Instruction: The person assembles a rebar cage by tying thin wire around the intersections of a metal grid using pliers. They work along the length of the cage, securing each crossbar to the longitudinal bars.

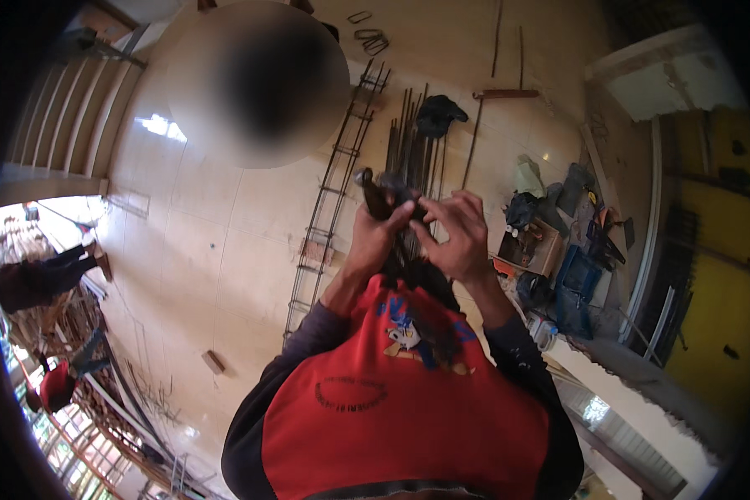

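My left hand [370, 240] is closed around a dark, narrow tool [375, 197] with a rounded metal end; its exact kind is not clear. Close beside it, my right hand [460, 237] has its fingers bent, with thumb and forefinger drawn toward a small dark thing at the tool. What they pinch is too small and dark to name. Both hands are in front of my red top with dark sleeves. Beyond them on the floor lie several thin steel rods [402, 137], with a black plastic bag or cloth [439, 116] over them.
A long rebar cage [333, 187] lies left of the rods. At right are a cardboard box [544, 260] with tools, a blue container [577, 279] and bags. A small block [213, 362] lies at left. Two people stand at far left. A large patch at the top is blurred.
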`<state>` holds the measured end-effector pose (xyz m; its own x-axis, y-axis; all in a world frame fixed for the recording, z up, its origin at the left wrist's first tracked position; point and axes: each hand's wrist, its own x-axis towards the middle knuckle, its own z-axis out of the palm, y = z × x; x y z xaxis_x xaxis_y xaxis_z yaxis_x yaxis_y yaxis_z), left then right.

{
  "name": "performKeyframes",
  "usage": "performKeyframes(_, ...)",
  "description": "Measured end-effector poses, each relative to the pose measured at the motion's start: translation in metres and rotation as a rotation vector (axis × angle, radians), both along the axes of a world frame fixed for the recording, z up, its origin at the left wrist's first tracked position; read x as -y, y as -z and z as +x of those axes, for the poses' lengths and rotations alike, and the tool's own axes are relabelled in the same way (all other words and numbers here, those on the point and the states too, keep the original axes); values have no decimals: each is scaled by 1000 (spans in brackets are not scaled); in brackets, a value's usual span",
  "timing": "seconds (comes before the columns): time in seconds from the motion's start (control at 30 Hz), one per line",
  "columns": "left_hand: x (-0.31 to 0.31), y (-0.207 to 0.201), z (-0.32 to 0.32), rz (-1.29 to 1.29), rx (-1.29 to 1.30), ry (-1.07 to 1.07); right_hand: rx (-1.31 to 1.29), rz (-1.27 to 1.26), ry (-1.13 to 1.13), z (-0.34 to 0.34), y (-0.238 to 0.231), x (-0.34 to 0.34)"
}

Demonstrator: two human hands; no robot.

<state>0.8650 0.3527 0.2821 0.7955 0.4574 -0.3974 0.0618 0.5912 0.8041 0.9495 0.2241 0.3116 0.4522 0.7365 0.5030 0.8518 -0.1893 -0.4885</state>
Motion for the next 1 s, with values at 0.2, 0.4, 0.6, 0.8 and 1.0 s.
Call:
performKeyframes(0.2, -43, 4, 30, 5, 84, -183, 37, -138, -148, 49, -15, -60)
performKeyframes(0.4, -70, -3, 58, -29, 204, -410, 5, -150, -327, 100, -13, -111)
performKeyframes(0.6, -72, -2, 79, 120, 203, -667, -529, -120, -445, 134, -6, -160)
performKeyframes(0.8, -46, -3, 97, 149, -9, -1056, -689, -305, -719, 163, -3, -203)
performKeyframes(1.0, -9, -6, 104, 84, -52, -1354, -671, -643, -1077, 162, -6, -209)
